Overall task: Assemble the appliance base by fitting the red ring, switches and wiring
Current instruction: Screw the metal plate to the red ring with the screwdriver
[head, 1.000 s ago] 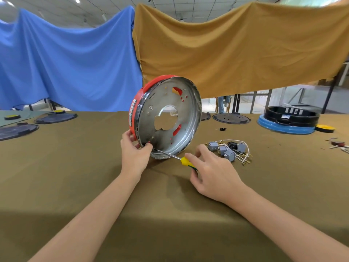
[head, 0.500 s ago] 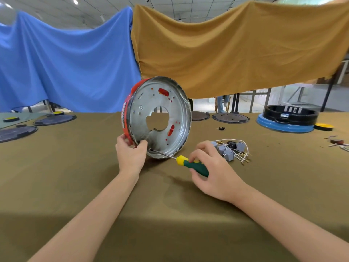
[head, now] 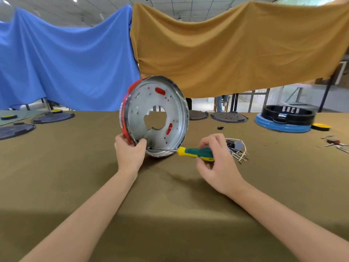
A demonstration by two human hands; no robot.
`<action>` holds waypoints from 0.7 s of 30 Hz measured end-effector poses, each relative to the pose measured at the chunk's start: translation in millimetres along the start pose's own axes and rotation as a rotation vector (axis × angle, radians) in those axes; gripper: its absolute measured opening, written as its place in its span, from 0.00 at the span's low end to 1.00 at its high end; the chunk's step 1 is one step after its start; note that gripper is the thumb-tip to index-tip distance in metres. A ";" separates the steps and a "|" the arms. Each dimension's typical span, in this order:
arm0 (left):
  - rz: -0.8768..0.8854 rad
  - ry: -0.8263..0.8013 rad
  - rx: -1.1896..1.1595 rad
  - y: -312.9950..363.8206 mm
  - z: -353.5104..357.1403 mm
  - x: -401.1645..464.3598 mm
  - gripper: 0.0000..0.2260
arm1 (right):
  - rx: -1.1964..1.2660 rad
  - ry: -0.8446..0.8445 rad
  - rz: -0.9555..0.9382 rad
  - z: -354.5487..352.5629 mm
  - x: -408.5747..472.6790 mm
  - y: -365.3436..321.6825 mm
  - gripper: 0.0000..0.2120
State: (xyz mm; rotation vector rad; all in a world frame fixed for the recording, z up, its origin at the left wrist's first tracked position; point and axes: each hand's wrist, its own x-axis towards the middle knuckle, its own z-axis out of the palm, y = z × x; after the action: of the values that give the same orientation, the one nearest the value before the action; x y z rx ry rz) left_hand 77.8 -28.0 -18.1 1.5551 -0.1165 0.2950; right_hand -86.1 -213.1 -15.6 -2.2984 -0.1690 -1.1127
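Two hands are at work on the olive-covered surface. Your metal base, with the red ring around its back edge, stands tilted on its rim near the middle. Your left hand grips its lower left edge, thumb inside. Your right hand pinches the green-and-yellow screwdriver, whose tip sits inside the base by your left thumb. Switches and wiring lie just behind your right hand.

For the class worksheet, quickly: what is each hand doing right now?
Left hand: grips the lower rim of the base, which stands on edge.
Right hand: holds the screwdriver by its handle, tip at the base.
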 end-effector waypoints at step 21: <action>-0.112 -0.044 -0.093 -3.8 -0.7 6.6 0.24 | 0.098 0.061 0.084 -0.1 0.4 -2.6 0.08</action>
State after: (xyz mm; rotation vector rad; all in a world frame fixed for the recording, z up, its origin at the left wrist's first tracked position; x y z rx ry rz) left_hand 85.0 -26.6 -20.1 1.4704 -0.0764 0.1651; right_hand -86.8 -211.1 -14.1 -2.1629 -0.1005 -1.1062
